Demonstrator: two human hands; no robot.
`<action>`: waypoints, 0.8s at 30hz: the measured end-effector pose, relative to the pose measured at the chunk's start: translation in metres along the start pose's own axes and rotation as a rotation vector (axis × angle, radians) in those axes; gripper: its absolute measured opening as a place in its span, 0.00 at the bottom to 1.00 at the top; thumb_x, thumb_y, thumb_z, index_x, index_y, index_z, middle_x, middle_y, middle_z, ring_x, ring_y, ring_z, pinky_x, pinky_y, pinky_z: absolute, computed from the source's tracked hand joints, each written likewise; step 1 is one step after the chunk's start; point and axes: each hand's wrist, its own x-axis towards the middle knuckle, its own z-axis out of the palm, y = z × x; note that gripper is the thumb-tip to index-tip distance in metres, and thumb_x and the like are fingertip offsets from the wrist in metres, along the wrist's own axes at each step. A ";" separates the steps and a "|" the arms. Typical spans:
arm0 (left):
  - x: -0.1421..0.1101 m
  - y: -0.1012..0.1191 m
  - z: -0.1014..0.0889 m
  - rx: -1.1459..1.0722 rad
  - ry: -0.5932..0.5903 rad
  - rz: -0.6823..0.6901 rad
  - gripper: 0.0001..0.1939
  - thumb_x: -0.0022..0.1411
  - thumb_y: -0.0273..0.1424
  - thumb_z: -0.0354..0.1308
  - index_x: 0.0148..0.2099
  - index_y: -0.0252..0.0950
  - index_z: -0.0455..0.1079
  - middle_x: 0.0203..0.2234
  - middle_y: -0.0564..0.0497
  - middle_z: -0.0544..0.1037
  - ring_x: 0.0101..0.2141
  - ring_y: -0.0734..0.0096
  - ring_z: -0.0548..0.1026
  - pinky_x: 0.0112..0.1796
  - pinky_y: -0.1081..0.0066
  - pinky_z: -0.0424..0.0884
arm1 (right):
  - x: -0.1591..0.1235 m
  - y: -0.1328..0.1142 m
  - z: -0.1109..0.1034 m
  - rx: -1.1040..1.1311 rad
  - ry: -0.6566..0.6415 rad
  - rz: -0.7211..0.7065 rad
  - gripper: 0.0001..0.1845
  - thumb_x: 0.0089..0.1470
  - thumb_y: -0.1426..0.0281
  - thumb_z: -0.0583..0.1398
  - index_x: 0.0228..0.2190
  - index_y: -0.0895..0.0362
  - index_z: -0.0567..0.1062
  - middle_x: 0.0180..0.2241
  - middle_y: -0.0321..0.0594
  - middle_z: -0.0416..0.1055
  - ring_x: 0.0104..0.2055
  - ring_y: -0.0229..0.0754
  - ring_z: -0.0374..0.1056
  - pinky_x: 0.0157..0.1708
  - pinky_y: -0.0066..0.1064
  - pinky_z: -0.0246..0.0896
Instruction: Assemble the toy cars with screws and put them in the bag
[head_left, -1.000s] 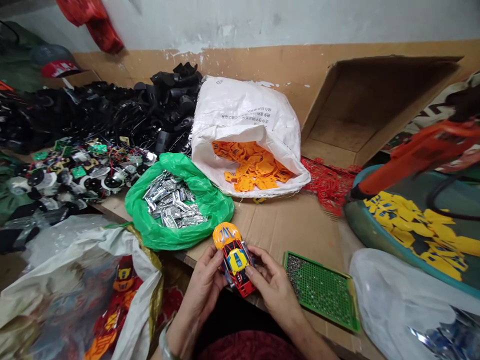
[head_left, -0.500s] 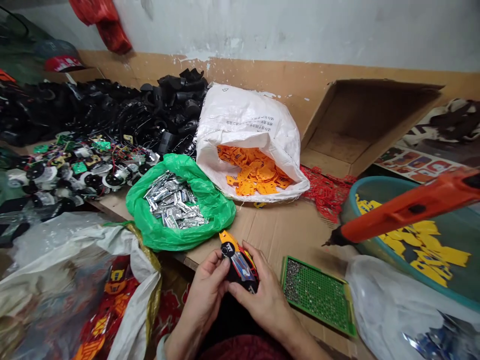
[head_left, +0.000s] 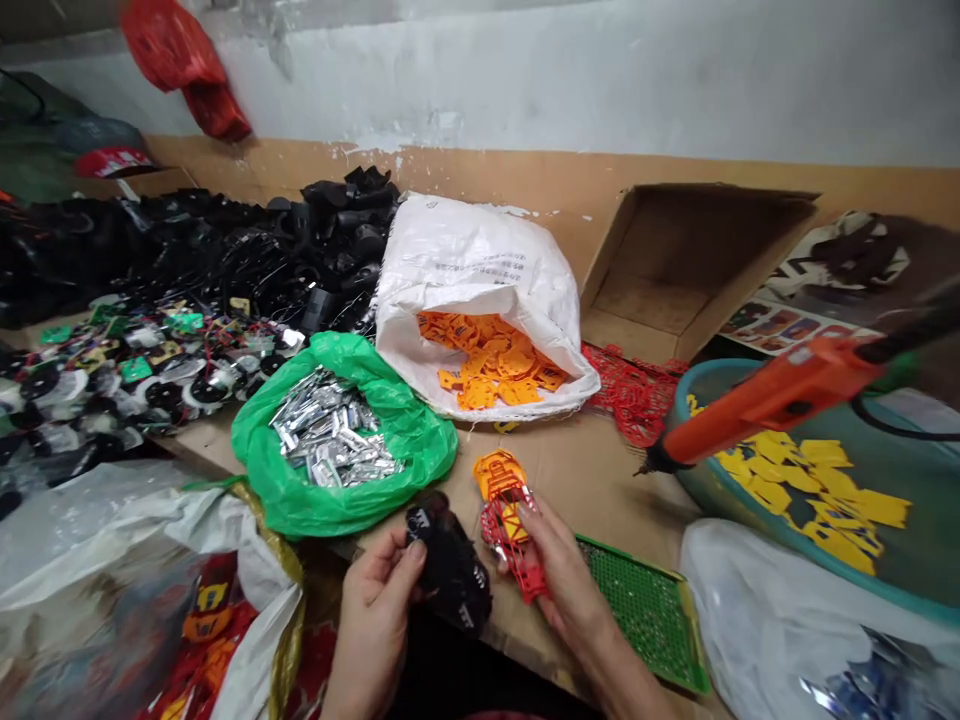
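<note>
Pinched between the thumb and fingers of my left hand is a black plastic shell with small white markings, slightly blurred. My right hand grips a red and orange plastic toy part, its orange end pointing away from me. The two pieces are apart, with a narrow gap between them. Just beyond my left hand lies a green plastic bag of silver parts. Beside my right forearm is a green tray holding small metal bits, probably screws.
Ahead stands a white sack of orange pieces. An orange electric screwdriver hangs at right, over a teal tub of yellow parts. Black parts and wired parts are heaped at left, and a cardboard box leans behind.
The toy held in both hands has come apart: the black shell is in my left hand, the red and orange part in my right. My hands have separated, and the view has shifted slightly.
</note>
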 end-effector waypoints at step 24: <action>0.007 0.009 0.027 0.812 0.015 0.568 0.15 0.62 0.36 0.61 0.51 0.38 0.76 0.42 0.44 0.78 0.38 0.57 0.76 0.42 0.62 0.72 | -0.011 -0.037 -0.021 0.316 0.011 -0.107 0.22 0.60 0.52 0.59 0.47 0.54 0.76 0.48 0.44 0.79 0.50 0.52 0.76 0.49 0.45 0.73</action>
